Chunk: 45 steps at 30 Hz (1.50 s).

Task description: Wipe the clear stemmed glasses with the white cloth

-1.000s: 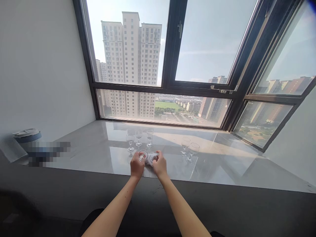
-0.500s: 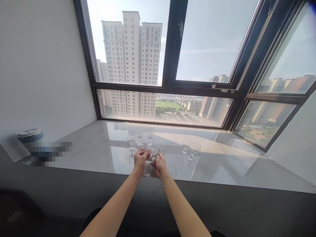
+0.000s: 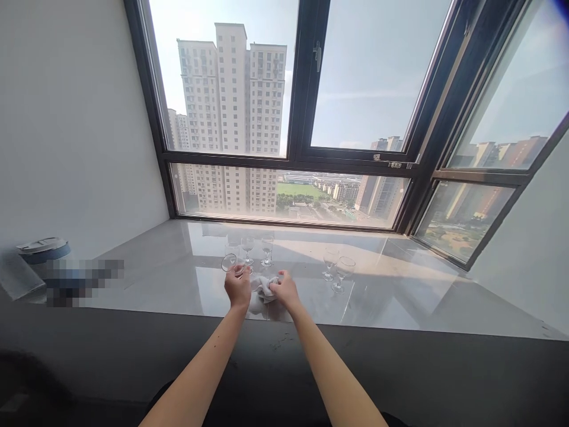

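My left hand (image 3: 237,287) grips a clear stemmed glass (image 3: 230,263), tilted with its bowl up and to the left. A white cloth (image 3: 261,290) is bunched in my right hand (image 3: 283,290), just right of the glass and touching the sill. Both hands hover at the near part of a glossy grey window sill (image 3: 400,296). Right behind my left hand stand several more stemmed glasses (image 3: 267,250) in a group. Two further glasses (image 3: 338,271) stand to the right of my right hand.
A large dark-framed window (image 3: 302,118) rises behind the sill, with tall buildings outside. A round grey container with a lid (image 3: 42,249) sits at the far left by the white wall. A dark ledge (image 3: 422,367) runs along the near side.
The cloth has come out of the glass. My left hand has carried the glass to the left and up, while my right hand has lowered the cloth toward the sill.
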Tool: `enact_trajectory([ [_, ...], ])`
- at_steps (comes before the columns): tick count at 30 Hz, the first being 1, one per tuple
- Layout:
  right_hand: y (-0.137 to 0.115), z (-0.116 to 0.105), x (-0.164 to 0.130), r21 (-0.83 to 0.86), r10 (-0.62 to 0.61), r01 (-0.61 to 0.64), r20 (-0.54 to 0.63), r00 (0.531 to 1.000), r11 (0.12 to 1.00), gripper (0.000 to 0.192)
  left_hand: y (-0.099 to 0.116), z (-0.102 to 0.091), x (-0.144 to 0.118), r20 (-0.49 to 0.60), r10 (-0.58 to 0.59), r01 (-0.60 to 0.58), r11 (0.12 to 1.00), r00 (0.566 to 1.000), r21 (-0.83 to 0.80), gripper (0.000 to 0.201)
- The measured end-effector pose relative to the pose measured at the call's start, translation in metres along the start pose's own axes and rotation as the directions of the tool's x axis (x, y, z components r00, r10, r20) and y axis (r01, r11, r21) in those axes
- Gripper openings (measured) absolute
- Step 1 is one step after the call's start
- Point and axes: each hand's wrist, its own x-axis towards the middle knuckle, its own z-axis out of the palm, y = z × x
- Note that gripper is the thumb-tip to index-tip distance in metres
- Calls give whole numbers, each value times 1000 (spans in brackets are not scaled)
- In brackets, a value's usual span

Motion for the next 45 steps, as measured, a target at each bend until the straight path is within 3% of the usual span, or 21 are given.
enact_trajectory([
  [2,-5,2,-2,-164,-92,88,-20,996,983,64,5,2,1,10,30,-30,999,999,-16,27],
  [5,-15,-1,-5,-288,-214,157,-180,960,945,61,9,4,-3,128,87,-84,996,988,-28,26],
  [8,-23,-10,-13,-127,-306,281,-265,915,951,59,8,6,-14,253,133,-143,989,958,23,24],
  [11,-26,-15,-22,81,-464,475,-129,877,876,70,7,10,-28,329,160,-213,968,931,132,16],
  [13,-27,-15,-26,163,-510,512,-59,858,843,80,8,14,-38,374,197,-283,940,907,191,10],
  [18,-30,-18,-28,190,-449,469,-142,882,862,79,8,25,-50,441,338,-476,843,831,252,17],
  [20,-32,-25,-27,160,-444,477,-205,872,864,78,1,25,-49,453,375,-528,801,809,281,35],
  [22,-34,-37,-26,92,-451,492,-283,846,866,77,-9,21,-46,510,357,-551,777,783,303,52],
  [25,-33,-60,-17,-70,-447,460,-399,801,885,74,-26,14,-44,607,281,-556,764,743,327,45],
  [28,-26,-81,-2,-224,-378,306,-479,793,925,73,-36,12,-45,601,261,-550,751,755,365,37],
  [31,-14,-97,13,-332,-285,126,-487,826,935,75,-37,14,-48,571,278,-559,726,772,401,35],
  [34,-4,-104,23,-429,-234,23,-446,864,903,76,-36,16,-50,563,301,-576,708,769,408,33],
  [38,-3,-105,27,-523,-236,-10,-402,885,852,74,-35,13,-50,574,302,-580,713,761,394,30],
  [45,-16,-105,26,-750,-350,-57,-372,860,659,70,-31,11,-52,582,279,-567,720,764,400,29],
])
